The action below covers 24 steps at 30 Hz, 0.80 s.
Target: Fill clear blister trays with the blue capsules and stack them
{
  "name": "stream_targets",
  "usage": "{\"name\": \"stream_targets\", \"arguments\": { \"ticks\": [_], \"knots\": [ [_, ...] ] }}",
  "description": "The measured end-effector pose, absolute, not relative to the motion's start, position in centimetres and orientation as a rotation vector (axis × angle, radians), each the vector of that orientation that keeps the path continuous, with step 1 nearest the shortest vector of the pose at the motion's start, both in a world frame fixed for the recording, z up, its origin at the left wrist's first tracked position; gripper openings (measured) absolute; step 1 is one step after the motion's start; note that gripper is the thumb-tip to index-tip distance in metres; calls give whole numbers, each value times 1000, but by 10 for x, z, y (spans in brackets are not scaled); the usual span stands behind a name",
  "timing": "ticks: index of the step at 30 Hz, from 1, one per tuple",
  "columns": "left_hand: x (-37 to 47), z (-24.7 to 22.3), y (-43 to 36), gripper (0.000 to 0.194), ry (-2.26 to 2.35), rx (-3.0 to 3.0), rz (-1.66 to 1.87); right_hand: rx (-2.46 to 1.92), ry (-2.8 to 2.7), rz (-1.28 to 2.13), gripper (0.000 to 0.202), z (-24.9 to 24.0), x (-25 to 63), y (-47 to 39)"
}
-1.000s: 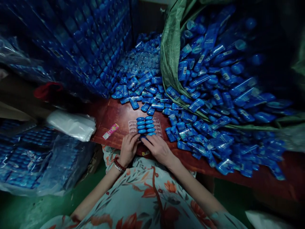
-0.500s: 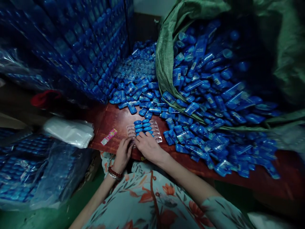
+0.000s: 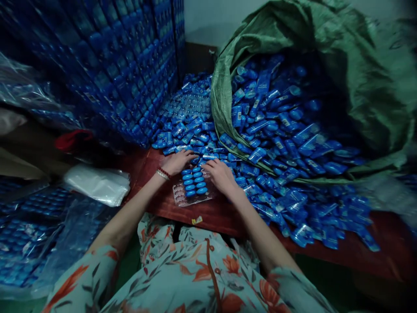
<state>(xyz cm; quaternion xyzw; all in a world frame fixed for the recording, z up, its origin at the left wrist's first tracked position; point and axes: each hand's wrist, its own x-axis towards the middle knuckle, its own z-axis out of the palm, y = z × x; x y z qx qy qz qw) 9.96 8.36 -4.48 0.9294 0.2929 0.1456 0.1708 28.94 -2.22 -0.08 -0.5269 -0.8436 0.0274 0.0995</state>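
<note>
A clear plastic blister tray lies on the red-brown tabletop in front of me. Glossy blue oval packs fill its two middle columns, while the visible cells at its left side hold none. Beyond the tray's far edge, my left hand has its fingers bent down over a blue pack by the edge of the pile. My right hand hangs over the tray's right part, fingers curled near the top of the columns. What its fingertips hold, if anything, is hidden.
Loose blue packs heap behind and to the right, spilling from a green woven sack. Filled trays are stacked high at the left. Clear plastic bags lie at the table's left, and a yellow scrap near the front edge.
Both hands have moved from the tray's near part towards the pile, the right one also rightward. The filled middle columns are more fully uncovered. The pink strip is no longer visible.
</note>
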Motion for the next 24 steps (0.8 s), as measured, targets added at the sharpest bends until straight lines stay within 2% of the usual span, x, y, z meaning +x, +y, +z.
{"name": "stream_targets", "arguments": {
  "ticks": [4, 7, 10, 14, 18, 20, 22, 24],
  "knots": [
    [117, -45, 101, 34, 707, 2867, 116, -1429, -2857, -52, 26, -14, 300, 28],
    [115, -46, 98, 28, 694, 2881, 86, -1333, -2958, -98, 23, -26, 295, 41],
    [109, -50, 96, 30, 711, 2823, 145, -1263, -2971, -74, 21, -31, 292, 45],
    [104, -52, 97, 30, 815, 2657, 369, -1235, -2898, -23, 26, -29, 301, 47],
    [86, -38, 79, 29, 1019, 2348, 830, -1323, -2288, 242, 29, -21, 321, 16],
    [66, -29, 52, 35, 1159, 2099, 1127, -1363, -1925, 376, 27, -18, 331, -19],
    [41, -23, 15, 51, 1287, 1969, 1259, -1430, -1735, 541, 26, -18, 337, -60],
    [19, -22, -27, 52, 1484, 1796, 1397, -1480, -1629, 689, 30, -24, 336, -95]
  ]
}}
